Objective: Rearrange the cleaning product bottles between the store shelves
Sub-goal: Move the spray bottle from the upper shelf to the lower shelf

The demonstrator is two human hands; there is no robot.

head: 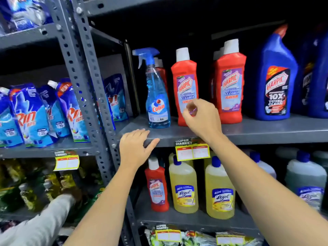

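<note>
While the left hand [135, 146] lies flat and open on the front lip of the upper shelf [266, 132], holding nothing, the right hand [200, 118] hangs just in front of the lower label of a red Harpic bottle [184, 82], fingers loosely curled and spread, gripping nothing; whether a fingertip touches the bottle cannot be told. That bottle stands upright on the upper shelf between a blue Colin spray bottle [157, 96] on its left, filled with clear blue liquid, and a second red Harpic bottle [229, 82] on its right; further right stands a large blue Harpic bottle [276, 82], and more white caps show behind the front row, their bodies hidden. On the lower shelf [195, 222] a small red Harpic bottle [157, 187] stands left of two yellow Lizol bottles [183, 189] full of yellow liquid; paler bottles to the right are partly hidden by the right arm and cut off at the edge. Blue Rin pouches [35, 116] fill the left rack; below them the goods are too blurred to name, and a grey sleeve [44, 221] reaches in there.
</note>
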